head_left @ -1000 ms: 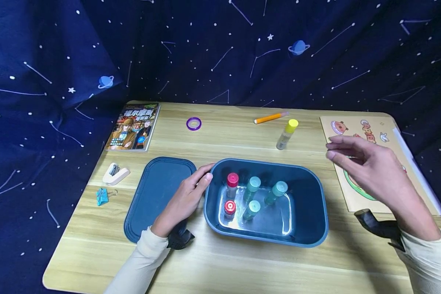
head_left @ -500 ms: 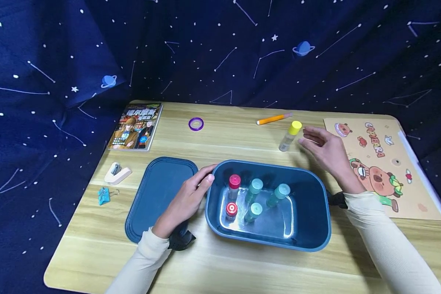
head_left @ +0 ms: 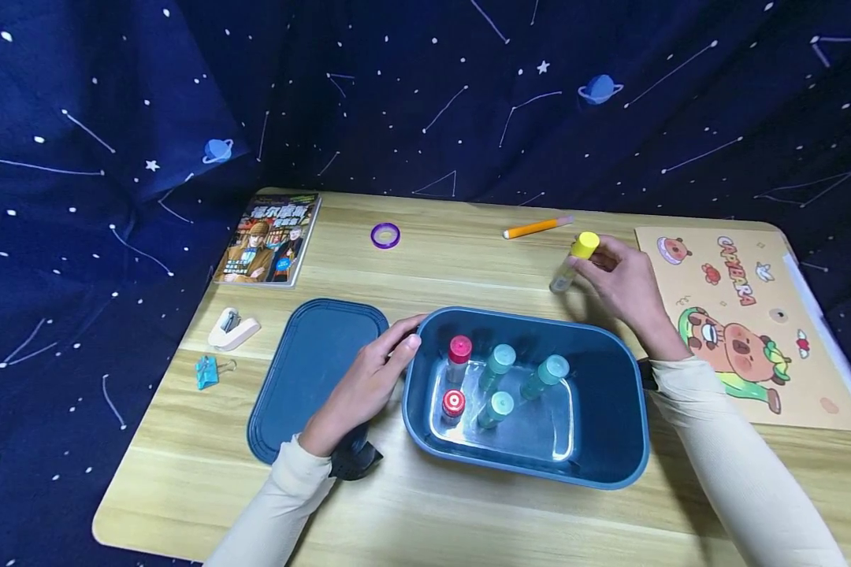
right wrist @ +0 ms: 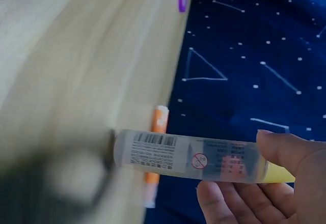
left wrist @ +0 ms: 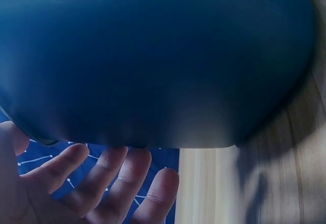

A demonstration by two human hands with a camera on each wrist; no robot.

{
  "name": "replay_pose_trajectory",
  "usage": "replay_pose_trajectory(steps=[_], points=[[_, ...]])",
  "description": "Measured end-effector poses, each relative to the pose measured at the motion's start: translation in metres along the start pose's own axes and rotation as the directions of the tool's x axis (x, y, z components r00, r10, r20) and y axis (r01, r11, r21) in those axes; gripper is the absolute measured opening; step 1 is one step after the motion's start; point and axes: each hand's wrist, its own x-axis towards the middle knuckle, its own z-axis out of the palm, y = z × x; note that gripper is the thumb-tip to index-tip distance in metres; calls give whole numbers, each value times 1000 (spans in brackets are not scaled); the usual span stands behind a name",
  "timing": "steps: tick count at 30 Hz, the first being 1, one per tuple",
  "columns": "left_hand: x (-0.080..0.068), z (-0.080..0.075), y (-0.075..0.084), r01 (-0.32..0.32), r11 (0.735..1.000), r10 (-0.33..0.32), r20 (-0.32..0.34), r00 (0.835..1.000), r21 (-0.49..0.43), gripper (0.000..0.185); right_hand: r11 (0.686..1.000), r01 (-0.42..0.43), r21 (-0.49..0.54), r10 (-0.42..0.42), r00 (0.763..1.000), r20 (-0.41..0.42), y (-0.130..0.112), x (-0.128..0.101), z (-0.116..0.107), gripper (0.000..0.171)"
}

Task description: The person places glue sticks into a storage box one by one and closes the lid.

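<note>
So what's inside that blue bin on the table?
The blue bin holds five tubes: two red-capped tubes and three teal tubes. Its right end looks bare. What lies directly beneath or behind the tubes is covered, so I can't tell.

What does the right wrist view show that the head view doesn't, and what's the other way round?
Only the right wrist view shows the barcode and red crossed circle on the yellow-capped tube.

Only the head view shows the left hand, the red-capped tubes and teal-capped tubes, the blue clip and the capybara folder.

Both show the right hand holding the yellow-capped tube, plus the orange marker, purple ring, wooden tabletop and starry cloth.
</note>
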Motion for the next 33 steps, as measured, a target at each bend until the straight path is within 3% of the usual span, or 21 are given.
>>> replay_pose_trajectory(steps=[6, 14, 17, 21, 22, 26, 33], points=[[1, 0, -1, -26, 1000, 26, -10, 1000, -5, 43, 998, 23, -53, -26, 997, -66, -18, -27, -33, 40], [1, 0, -1, -29, 1000, 29, -14, 999, -7, 42, 995, 21, -98, -43, 971, -234, -56, -96, -89, 40], [1, 0, 0, -23, 1000, 23, -9, 1000, -5, 43, 992, 117, -49, -126, 958, -258, -70, -120, -99, 41], [1, 0, 0, -21, 1000, 21, 0, 1000, -2, 43, 965, 261, 34, -251, 951, -182, -85, -146, -101, 55], [1, 0, 0, -17, 1000, 17, 2, 1000, -2, 43, 964, 262, 35, -254, 955, -150, -88, -152, -100, 59], [0, -1, 0, -16, 1000, 16, 3, 1000, -1, 43, 980, 200, -2, -200, 980, 2, -101, -169, -85, 67], [0, -1, 1, -29, 1000, 29, 1, 1000, -3, 44, 989, 126, -79, -103, 964, 247, -108, -172, -48, 51]])
